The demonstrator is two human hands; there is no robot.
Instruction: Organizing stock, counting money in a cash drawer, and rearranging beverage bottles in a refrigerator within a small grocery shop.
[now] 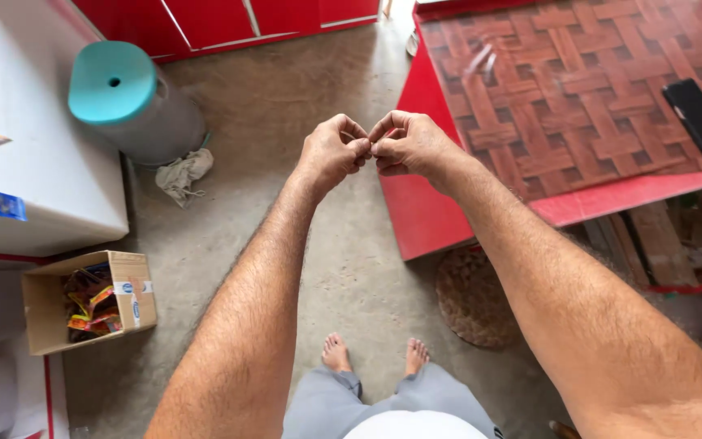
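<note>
Both my arms reach out in front of me over a concrete floor. My left hand and my right hand meet at the fingertips, fingers curled and pinched together. Whatever sits between the fingertips is too small to make out. The hands hover just left of a red table with a woven-pattern top. My bare feet stand on the floor below.
A black phone lies on the table's right side. A teal-topped stool stands at the left with a crumpled rag beside it. A white counter, an open cardboard box of packets, a round woven mat and red cabinets surround me.
</note>
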